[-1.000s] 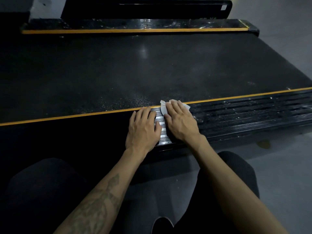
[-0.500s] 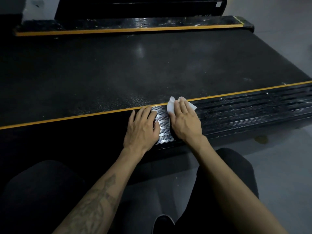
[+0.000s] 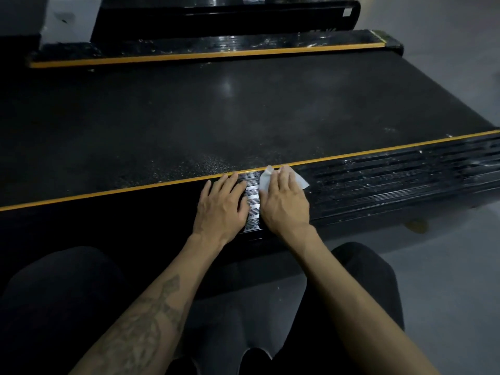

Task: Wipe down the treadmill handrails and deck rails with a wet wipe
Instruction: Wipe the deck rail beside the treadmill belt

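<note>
Right hand (image 3: 286, 203) lies flat, fingers spread, pressing the wet wipe (image 3: 266, 179) onto the near deck rail (image 3: 392, 182); it's slid a bit rightward in 1 second. Left hand (image 3: 221, 211) stays flat just left, holding nothing, so dusty ribs beyond the wipe still wait

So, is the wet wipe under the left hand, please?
No, the wet wipe lies under the right hand; the left hand rests bare.

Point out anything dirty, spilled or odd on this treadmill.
Pale specks litter the belt just beyond the yellow stripe, and white flecks dot the ribbed near side rail to the right of the wipe. A yellowish stain marks the floor beneath that rail.
</note>
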A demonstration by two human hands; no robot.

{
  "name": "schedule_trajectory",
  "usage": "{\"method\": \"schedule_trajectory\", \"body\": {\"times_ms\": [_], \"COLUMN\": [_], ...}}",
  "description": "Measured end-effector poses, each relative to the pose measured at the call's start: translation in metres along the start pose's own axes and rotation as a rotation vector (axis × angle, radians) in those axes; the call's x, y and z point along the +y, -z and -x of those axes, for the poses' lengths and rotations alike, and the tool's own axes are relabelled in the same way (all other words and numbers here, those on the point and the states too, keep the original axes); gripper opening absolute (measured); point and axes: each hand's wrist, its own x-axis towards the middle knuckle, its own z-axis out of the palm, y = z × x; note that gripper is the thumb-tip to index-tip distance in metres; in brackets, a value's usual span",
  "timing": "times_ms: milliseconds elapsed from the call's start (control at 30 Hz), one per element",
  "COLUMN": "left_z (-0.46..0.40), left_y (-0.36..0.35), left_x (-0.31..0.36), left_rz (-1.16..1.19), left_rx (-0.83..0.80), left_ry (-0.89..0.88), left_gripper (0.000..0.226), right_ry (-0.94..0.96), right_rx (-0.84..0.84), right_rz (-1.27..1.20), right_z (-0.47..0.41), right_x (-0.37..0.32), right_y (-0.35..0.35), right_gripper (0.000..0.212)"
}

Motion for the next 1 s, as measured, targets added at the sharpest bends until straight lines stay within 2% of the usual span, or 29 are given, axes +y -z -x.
{"method": "schedule_trajectory", "body": {"times_ms": [133, 233, 333, 500, 667, 867, 1000], "left_z": [-0.007, -0.009, -0.011, -0.012, -0.011, -0.011, -0.011], "left_y": [-0.002, -0.005, -0.011, -0.013, -0.015, -0.013, -0.016], "left_x": [0.015, 0.016, 0.014, 0.010, 0.011, 0.011, 0.010], "left_rz": [-0.112, -0.096, -0.062, -0.021, -0.006, 0.000, 0.006], "left_rx": [-0.005, 0.000, -0.062, -0.083, -0.081, -0.083, -0.069], "left_ry": [0.006, -0.026, -0.060, -0.068, -0.059, -0.058, -0.056], "left_gripper": [0.032, 0.039, 0.051, 0.056, 0.056, 0.055, 0.055], "right_ry": [0.058, -0.025, -0.084, 0.034, -0.087, 0.003, -0.121], "right_rx": [0.055, 0.048, 0.041, 0.052, 0.064, 0.069, 0.071], "right_rz": [-0.148, -0.123, -0.130, -0.164, -0.123, -0.184, -0.142], "right_z": [-0.003, 0.003, 0.012, -0.006, 0.025, 0.014, 0.028], "right_x": [0.014, 0.017, 0.005, 0.022, 0.017, 0.021, 0.010], "right_y": [0.005, -0.002, -0.009, 0.005, -0.006, 0.001, -0.004], "right_gripper": [0.063, 0.067, 0.068, 0.064, 0.067, 0.066, 0.067]}}
